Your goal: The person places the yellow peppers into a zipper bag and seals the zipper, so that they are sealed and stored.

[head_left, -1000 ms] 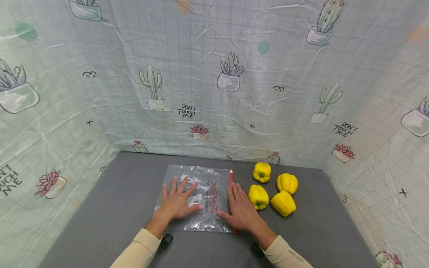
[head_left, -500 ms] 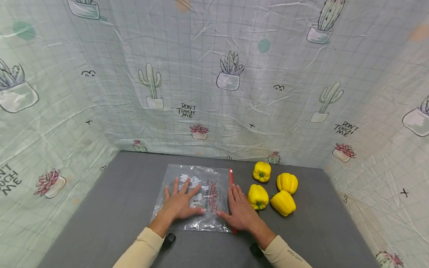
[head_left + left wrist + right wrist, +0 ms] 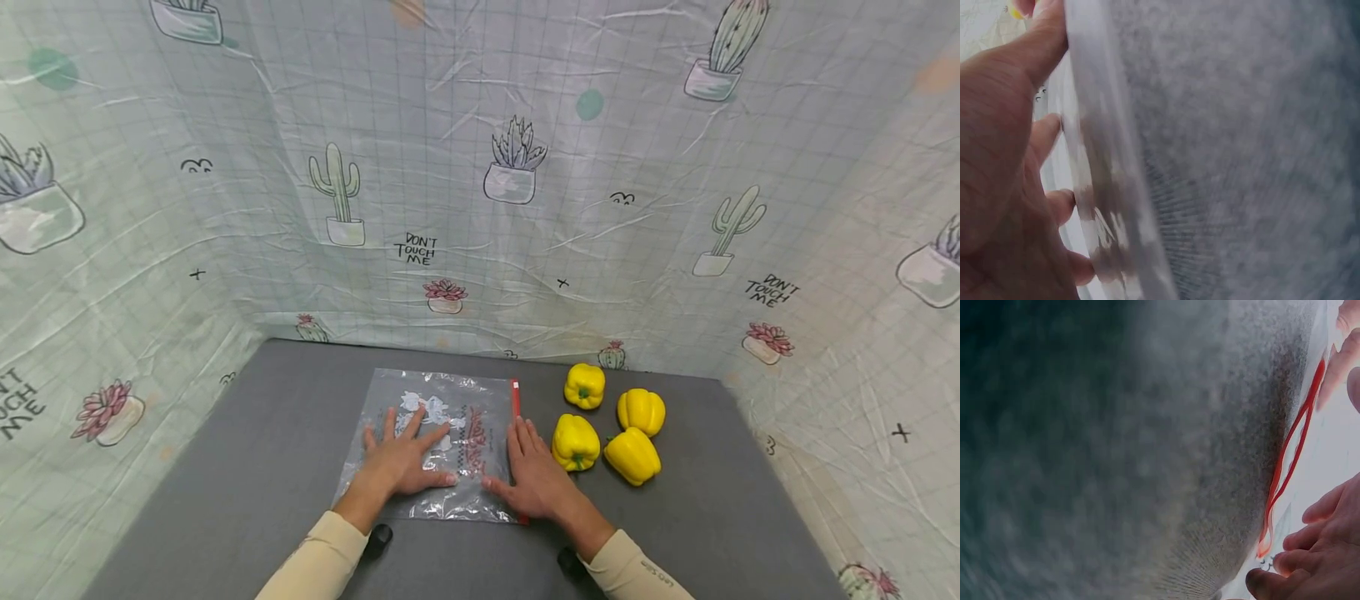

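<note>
A clear plastic zip bag (image 3: 438,504) with white and red printing lies flat on the dark grey table, its red-edged side (image 3: 516,400) to the right. Fingers spread, my left hand (image 3: 401,462) rests on the bag's left half. My right hand (image 3: 538,479) lies over the red edge with straight fingers close together and the thumb out on the film. In the right wrist view two red strips (image 3: 1297,444) along the edge bow slightly apart, near the fingers. The left wrist view has the left hand (image 3: 1004,156) against the film (image 3: 1100,187).
Several yellow bell peppers stand right of the bag: one at the back (image 3: 585,386), one near my right hand (image 3: 576,442), two farther right (image 3: 641,412). Printed cloth walls (image 3: 450,208) enclose the grey table (image 3: 247,467) at the back and sides.
My left hand has slid slightly right and toward me over the bag, uncovering more of the white print. The right hand has eased slightly toward me along the red edge. The peppers have stayed put.
</note>
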Demonstrator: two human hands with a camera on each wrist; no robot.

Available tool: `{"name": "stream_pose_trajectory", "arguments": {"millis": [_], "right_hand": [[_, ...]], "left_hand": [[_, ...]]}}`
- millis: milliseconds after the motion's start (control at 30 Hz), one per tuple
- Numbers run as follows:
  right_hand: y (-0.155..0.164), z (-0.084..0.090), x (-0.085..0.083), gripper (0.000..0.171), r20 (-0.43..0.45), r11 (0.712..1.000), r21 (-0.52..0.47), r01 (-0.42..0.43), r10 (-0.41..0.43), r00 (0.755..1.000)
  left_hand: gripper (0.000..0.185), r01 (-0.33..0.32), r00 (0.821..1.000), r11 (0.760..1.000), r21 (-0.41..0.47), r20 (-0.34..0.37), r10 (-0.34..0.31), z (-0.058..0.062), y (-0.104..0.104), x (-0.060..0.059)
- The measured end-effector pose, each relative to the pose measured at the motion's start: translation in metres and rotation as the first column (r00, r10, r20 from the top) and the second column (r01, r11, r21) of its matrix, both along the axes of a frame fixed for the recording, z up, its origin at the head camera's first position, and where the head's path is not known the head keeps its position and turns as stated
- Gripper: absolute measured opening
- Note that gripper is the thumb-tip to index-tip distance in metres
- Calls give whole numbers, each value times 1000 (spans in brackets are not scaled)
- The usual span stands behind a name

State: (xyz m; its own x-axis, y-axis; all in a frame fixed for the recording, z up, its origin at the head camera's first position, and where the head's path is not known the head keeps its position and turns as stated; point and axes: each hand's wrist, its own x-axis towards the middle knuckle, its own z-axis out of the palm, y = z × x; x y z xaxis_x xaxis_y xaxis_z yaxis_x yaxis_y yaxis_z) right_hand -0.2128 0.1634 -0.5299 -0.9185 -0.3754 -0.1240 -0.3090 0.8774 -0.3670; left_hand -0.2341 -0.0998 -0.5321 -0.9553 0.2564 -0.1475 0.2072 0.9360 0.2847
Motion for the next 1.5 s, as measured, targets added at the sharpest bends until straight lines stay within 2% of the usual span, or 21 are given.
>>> {"name": "stream_pose_trajectory", "arguments": {"millis": [567, 1067, 1200, 1367, 1500], "right_hand": [[6, 5, -3, 104, 107, 993, -104, 54, -42, 993], [17, 10, -7, 66, 141, 962, -265, 60, -23, 990], [14, 9, -8, 59, 113, 967, -251, 36, -7, 994], [7, 5, -6, 60, 83, 983, -183, -5, 21, 996], [6, 3, -4, 63, 82, 988, -153, 9, 3, 997]], "left_hand": [[95, 25, 1000, 999, 38, 4, -25, 6, -7, -5], [97, 65, 998, 995, 69, -25, -64, 9, -8, -13], [96, 70, 997, 995, 77, -23, -68, 10, -12, -13], [96, 71, 997, 993, 91, 8, -72, 11, -17, -10], [96, 83, 996, 992, 99, 7, -84, 11, -18, -8]]}}
